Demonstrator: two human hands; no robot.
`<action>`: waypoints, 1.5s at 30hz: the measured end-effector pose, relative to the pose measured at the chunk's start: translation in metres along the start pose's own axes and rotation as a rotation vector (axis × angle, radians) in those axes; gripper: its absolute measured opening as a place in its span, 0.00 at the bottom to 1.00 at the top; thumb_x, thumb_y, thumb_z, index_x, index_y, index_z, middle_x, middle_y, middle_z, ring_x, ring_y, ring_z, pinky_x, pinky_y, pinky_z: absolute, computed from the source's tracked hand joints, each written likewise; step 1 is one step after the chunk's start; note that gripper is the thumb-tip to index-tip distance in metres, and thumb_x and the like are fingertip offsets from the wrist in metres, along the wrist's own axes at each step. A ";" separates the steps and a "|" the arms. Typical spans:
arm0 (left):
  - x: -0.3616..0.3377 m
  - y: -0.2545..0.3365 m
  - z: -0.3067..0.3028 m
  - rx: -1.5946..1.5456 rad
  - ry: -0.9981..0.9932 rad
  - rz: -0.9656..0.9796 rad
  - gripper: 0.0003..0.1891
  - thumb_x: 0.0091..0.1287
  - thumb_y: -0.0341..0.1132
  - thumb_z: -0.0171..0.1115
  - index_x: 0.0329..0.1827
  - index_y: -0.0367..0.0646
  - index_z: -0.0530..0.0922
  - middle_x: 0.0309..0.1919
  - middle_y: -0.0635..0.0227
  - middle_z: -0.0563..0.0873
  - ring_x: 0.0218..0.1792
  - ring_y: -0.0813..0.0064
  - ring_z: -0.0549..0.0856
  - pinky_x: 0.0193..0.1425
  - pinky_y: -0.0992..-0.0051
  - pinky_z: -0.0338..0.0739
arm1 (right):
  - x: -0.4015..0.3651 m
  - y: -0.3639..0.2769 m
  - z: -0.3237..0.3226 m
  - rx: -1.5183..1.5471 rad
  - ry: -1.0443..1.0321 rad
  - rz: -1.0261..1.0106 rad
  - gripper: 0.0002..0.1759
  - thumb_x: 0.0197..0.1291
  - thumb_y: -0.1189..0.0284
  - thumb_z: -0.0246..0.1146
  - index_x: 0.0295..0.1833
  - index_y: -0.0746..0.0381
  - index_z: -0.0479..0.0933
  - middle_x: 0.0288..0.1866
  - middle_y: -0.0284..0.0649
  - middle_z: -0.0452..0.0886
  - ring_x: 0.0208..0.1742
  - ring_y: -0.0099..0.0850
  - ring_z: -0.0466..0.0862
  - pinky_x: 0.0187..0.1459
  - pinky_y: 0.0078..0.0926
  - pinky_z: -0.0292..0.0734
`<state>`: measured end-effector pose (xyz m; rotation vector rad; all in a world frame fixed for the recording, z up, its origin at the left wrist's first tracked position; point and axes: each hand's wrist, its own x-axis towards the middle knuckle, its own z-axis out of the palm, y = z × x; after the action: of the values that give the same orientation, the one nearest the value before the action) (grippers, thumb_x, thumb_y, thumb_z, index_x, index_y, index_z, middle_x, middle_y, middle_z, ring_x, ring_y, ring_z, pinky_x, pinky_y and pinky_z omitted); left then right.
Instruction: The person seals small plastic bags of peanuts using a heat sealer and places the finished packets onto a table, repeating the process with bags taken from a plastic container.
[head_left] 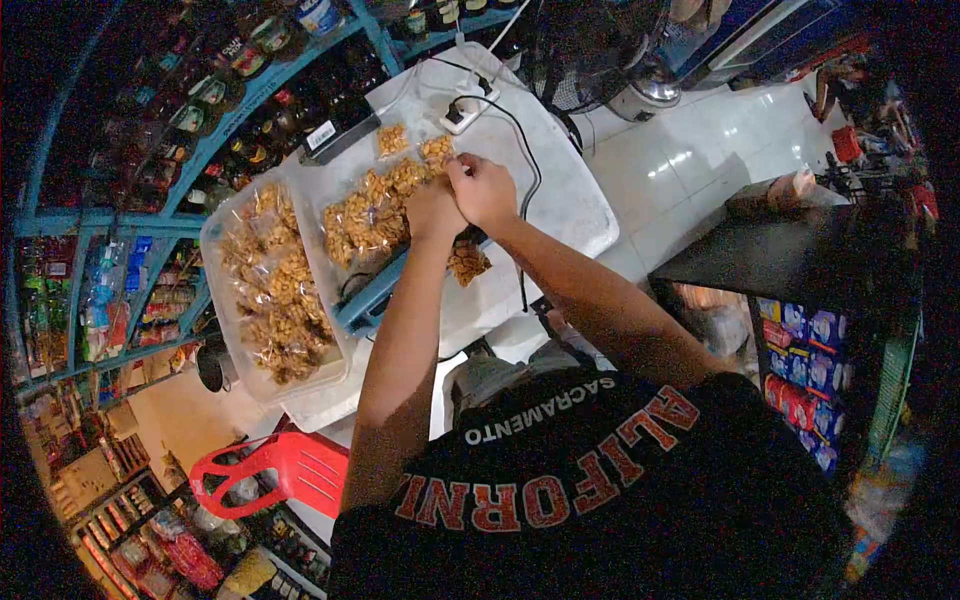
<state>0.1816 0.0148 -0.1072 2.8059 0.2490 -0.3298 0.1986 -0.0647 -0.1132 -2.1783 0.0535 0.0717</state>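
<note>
My left hand [436, 210] is closed and rests by the far end of a blue bar-shaped device [378, 298] on the white table. What its fingers hold is hidden. Touching it, my right hand [484, 192] is curled with fingertips pressed together, its contents too small to make out. Just below my hands lies a small clear bag of brown snacks [468, 262]. Left of them is a pile of filled snack bags [362, 222]. Two small bags [391, 140] [437, 150] sit beyond the pile. A clear plastic tub [333, 378] full of snack bags stands at the left.
A power strip [462, 118] with cables lies on the white table [577, 205], beside a dark box [340, 135]. Blue shelves [285, 65] with bottles line the left. A red plastic chair [290, 470] stands below the tub. At right is a dark counter [770, 245]; a fan is behind.
</note>
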 end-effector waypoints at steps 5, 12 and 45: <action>0.003 -0.003 0.005 0.042 -0.009 -0.007 0.16 0.50 0.46 0.54 0.35 0.45 0.79 0.35 0.57 0.81 0.38 0.60 0.81 0.41 0.65 0.76 | 0.002 0.002 0.003 0.011 -0.023 0.026 0.21 0.49 0.54 0.50 0.34 0.59 0.78 0.28 0.53 0.77 0.34 0.49 0.78 0.40 0.40 0.72; 0.001 -0.002 0.003 0.047 -0.016 0.034 0.17 0.51 0.46 0.53 0.37 0.45 0.78 0.36 0.57 0.81 0.39 0.61 0.81 0.41 0.65 0.75 | 0.001 -0.001 0.000 -0.003 -0.021 0.046 0.21 0.49 0.54 0.49 0.34 0.59 0.78 0.28 0.53 0.77 0.34 0.49 0.78 0.40 0.41 0.72; 0.003 -0.003 0.007 0.000 -0.006 -0.050 0.18 0.50 0.47 0.55 0.36 0.43 0.78 0.35 0.55 0.81 0.39 0.57 0.80 0.43 0.64 0.75 | -0.001 -0.002 0.000 0.019 0.008 0.048 0.19 0.48 0.58 0.50 0.34 0.59 0.78 0.25 0.51 0.77 0.32 0.47 0.78 0.37 0.35 0.72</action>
<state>0.1823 0.0156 -0.1157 2.8021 0.3181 -0.3499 0.1979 -0.0640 -0.1114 -2.1583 0.1104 0.0889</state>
